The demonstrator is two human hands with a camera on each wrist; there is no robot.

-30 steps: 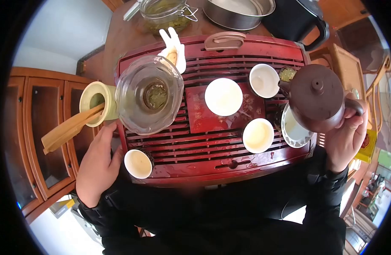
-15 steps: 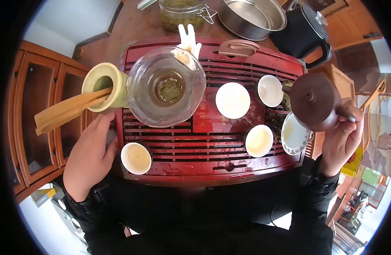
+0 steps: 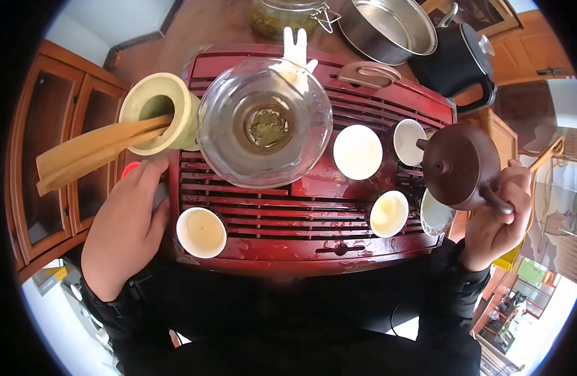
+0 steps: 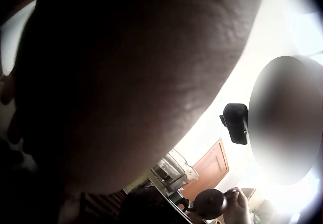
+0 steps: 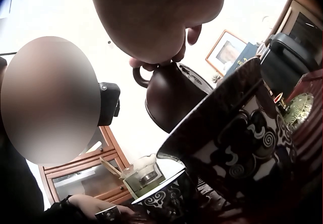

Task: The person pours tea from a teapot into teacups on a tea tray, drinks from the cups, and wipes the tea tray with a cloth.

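My right hand (image 3: pixel 498 222) grips a dark brown teapot (image 3: pixel 467 172) by its handle, holding it raised over the right side of the red slatted tea tray (image 3: pixel 269 254). The lid is on, and the spout points left at the rim of a white-lined cup (image 3: pixel 409 143). In the right wrist view the teapot (image 5: pixel 169 97) tilts behind large patterned cups. Below the teapot lies a scalloped white dish (image 3: pixel 434 216). At the tray's left edge rests my left hand (image 3: pixel 128 225), fingers extended, holding nothing visible. A cup of tea (image 3: pixel 202 232) stands beside it.
A glass bowl (image 3: pixel 229 156) with leaves and a bamboo holder (image 3: pixel 188 125) with wooden tongs (image 3: pixel 100 144) stand left. Tea cups (image 3: pixel 358 152) sit mid-tray. Behind are a white hand figurine (image 3: pixel 296 50), glass jar (image 3: pixel 276 22), steel pan (image 3: pixel 364 41) and black kettle (image 3: pixel 455 69).
The head view has turned, so the tray and its things appear shifted. The teapot looks more tilted toward its spout, which stays by the same cup. My left hand stays at the tray's edge.
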